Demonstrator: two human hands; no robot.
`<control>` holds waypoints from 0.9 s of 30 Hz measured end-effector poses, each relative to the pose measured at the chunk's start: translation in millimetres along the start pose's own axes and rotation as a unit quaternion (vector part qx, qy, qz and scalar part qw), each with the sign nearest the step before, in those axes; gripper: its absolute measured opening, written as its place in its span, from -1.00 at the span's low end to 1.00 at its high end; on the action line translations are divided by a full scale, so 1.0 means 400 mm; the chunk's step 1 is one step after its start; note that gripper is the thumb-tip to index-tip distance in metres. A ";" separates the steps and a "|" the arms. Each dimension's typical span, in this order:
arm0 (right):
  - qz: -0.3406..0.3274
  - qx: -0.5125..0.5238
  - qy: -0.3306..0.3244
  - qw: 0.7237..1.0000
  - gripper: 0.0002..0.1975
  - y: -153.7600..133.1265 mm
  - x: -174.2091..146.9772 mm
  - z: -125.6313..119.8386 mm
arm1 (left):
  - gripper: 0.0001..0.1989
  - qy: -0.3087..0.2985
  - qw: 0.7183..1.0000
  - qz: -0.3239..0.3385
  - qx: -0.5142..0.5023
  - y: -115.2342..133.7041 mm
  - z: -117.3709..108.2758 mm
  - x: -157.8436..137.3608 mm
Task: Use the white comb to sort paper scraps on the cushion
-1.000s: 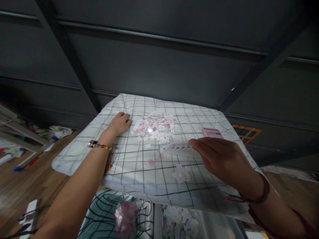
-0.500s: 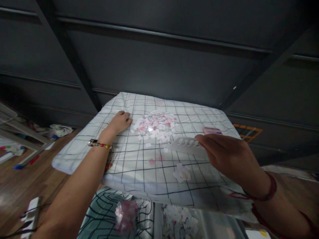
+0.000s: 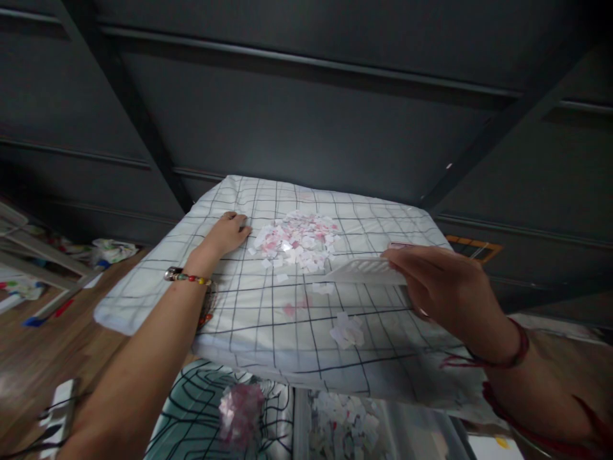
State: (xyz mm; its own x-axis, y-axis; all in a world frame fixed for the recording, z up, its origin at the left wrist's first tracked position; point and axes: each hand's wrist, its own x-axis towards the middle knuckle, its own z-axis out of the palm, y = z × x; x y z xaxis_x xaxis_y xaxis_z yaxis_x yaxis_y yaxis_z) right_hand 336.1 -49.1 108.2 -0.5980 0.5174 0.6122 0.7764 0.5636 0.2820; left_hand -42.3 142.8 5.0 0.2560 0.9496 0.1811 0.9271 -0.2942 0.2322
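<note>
A heap of small white and pink paper bits (image 3: pixel 299 243) lies in the middle of a white checked cloth (image 3: pixel 268 329). My left hand (image 3: pixel 228 232) rests on the cloth just left of the heap, fingers spread and holding nothing. My right hand (image 3: pixel 438 281) grips the end of a flat white slotted plastic piece (image 3: pixel 364 271), its free end pointing left at the heap's right edge. Under that end lie a few loose white slips (image 3: pixel 323 289). A smaller cluster of white slips (image 3: pixel 347 330) sits nearer the front edge, with pink bits (image 3: pixel 297 307) to its left.
Below the front edge stand a clear bin (image 3: pixel 347 428) of paper bits and a green, black-lined container (image 3: pixel 186 409) holding a pink plastic bag (image 3: pixel 241 414). A dark panelled wall (image 3: pixel 306 121) rises behind. On the floor at left lies a power strip (image 3: pixel 60 415).
My right hand has shifted slightly right and up with the slotted piece, uncovering loose slips and hiding most of the phone behind it. My left hand stays in place.
</note>
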 end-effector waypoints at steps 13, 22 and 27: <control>-0.034 0.021 0.007 0.999 -0.75 0.004 -0.064 -0.022 | -0.56 -0.021 1.000 -0.001 0.010 0.005 -0.005 0.003; -0.035 0.025 -0.007 0.999 -0.75 -0.017 -0.086 -0.080 | -0.53 -0.019 1.000 -0.004 0.004 0.004 -0.008 0.003; -0.033 0.023 0.000 0.999 -0.75 -0.009 -0.084 -0.079 | -0.54 -0.024 0.999 -0.019 0.011 0.013 -0.012 0.002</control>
State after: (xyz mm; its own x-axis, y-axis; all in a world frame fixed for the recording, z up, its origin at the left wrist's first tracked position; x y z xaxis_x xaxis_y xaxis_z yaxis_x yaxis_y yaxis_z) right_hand 359.6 -88.9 109.8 -0.6469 0.4780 0.5942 0.7259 0.6249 0.2875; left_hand -38.5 141.5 11.1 0.2330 0.9643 0.1261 0.9422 -0.2560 0.2162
